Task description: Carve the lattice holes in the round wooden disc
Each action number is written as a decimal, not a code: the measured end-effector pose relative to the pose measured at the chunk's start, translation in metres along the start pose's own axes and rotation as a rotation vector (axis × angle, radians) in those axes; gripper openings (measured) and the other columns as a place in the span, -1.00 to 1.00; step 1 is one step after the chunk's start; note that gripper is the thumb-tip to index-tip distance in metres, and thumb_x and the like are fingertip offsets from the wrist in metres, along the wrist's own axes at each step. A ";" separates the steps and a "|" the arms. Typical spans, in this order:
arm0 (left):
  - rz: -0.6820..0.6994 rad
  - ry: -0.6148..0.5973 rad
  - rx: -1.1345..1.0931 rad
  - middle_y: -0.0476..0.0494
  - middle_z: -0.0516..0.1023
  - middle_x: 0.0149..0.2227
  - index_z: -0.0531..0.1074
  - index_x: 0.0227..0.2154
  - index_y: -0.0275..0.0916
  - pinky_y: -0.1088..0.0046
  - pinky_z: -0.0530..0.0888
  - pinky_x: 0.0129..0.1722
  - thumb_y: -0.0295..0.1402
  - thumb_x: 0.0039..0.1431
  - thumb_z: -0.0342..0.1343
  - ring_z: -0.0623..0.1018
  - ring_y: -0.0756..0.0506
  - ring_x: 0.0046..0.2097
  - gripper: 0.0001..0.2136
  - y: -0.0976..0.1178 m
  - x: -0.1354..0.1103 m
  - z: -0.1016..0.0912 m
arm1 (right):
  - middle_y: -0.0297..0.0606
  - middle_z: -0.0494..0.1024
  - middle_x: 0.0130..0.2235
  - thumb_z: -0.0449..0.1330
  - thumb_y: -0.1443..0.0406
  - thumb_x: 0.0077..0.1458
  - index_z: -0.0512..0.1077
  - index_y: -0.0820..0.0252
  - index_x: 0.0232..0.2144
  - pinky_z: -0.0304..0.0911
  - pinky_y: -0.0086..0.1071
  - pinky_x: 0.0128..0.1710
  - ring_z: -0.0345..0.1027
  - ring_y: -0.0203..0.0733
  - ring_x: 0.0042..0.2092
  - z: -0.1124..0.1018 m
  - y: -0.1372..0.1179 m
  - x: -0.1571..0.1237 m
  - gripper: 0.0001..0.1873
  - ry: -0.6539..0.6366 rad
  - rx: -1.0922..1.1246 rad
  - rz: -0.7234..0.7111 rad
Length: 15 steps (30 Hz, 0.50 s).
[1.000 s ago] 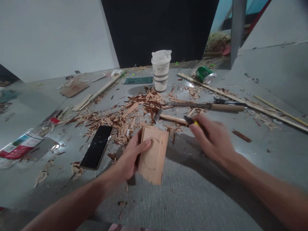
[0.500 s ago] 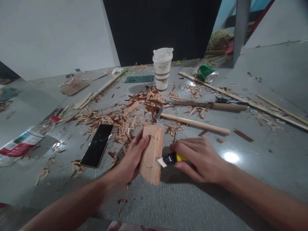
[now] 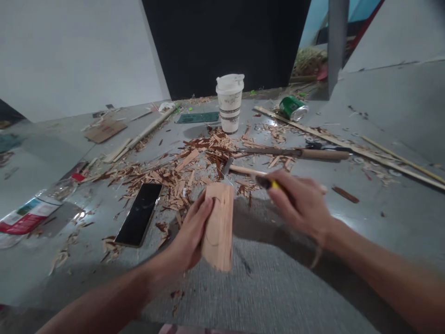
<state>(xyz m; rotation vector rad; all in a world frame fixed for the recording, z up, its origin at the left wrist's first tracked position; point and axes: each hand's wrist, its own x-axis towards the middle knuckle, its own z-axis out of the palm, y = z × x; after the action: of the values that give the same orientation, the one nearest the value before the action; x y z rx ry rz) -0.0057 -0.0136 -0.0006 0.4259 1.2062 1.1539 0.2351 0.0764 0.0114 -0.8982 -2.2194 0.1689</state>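
Gripped along its left side by my left hand (image 3: 193, 227), a small wooden block (image 3: 219, 232) stands upright with a curved pencil line on its face. My right hand (image 3: 301, 202) is closed around a yellow and black utility knife (image 3: 273, 183), raised to the right of the block and apart from it. Motion blurs the knife, and its blade cannot be made out. A blurred strip of wood hangs below my right wrist. Behind the right hand lies a hammer (image 3: 246, 170), its wooden handle partly covered by that hand.
Wood shavings (image 3: 187, 157) cover the floor around a white lidded cup (image 3: 230, 104). A phone (image 3: 139, 213) and a plastic bottle (image 3: 33, 211) lie left. A wooden-handled file (image 3: 323, 154), long wood strips (image 3: 333, 135) and a green can (image 3: 294, 108) are at the right.
My right hand has lifted the utility knife off the block's right edge, moving it up and to the right. The block stays in my left hand, its right edge now looking smoother.
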 end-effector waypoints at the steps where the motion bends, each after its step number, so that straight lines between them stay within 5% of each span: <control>1: 0.011 0.022 -0.004 -0.18 0.65 -0.22 0.48 0.18 -0.20 0.42 0.51 -0.32 0.24 -0.16 0.50 0.66 -0.19 -0.18 -0.10 0.001 0.004 -0.001 | -0.41 0.42 -0.50 -0.01 0.14 0.51 0.42 0.16 -0.14 0.11 -0.33 -0.48 0.27 -0.27 -0.54 0.004 -0.008 -0.003 -0.71 -0.058 0.046 -0.098; 8: 0.116 -0.007 -0.024 -0.22 0.67 0.02 0.54 0.09 -0.16 0.34 0.59 -0.06 0.16 0.01 0.47 0.64 -0.26 0.06 -0.32 0.004 0.010 0.001 | -0.35 0.44 -0.44 -0.09 0.05 0.56 0.35 0.16 -0.21 0.09 -0.32 -0.45 0.27 -0.26 -0.47 0.018 -0.041 -0.011 -0.60 -0.215 0.172 -0.316; 13: 0.038 -0.103 -0.015 -0.26 0.70 0.00 0.53 0.15 -0.18 0.33 0.60 -0.08 0.15 0.10 0.42 0.66 -0.27 0.03 -0.32 0.002 0.000 0.004 | -0.29 0.48 -0.41 0.01 0.09 0.52 0.37 0.15 -0.22 0.03 -0.27 -0.46 0.27 -0.22 -0.45 0.009 -0.025 -0.004 -0.68 -0.152 0.011 -0.331; 15: -0.006 -0.149 0.011 -0.27 0.71 -0.04 0.52 0.15 -0.20 0.34 0.60 -0.16 0.13 0.01 0.48 0.68 -0.26 -0.06 -0.26 -0.001 -0.005 0.004 | -0.31 0.48 -0.44 0.04 0.12 0.51 0.37 0.12 -0.24 0.00 -0.27 -0.47 0.26 -0.23 -0.49 0.003 -0.010 0.002 -0.71 -0.068 -0.064 -0.208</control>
<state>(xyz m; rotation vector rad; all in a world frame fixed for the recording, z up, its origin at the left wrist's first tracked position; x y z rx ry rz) -0.0014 -0.0176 0.0024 0.5070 1.0839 1.0917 0.2266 0.0705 0.0140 -0.6986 -2.3756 0.0309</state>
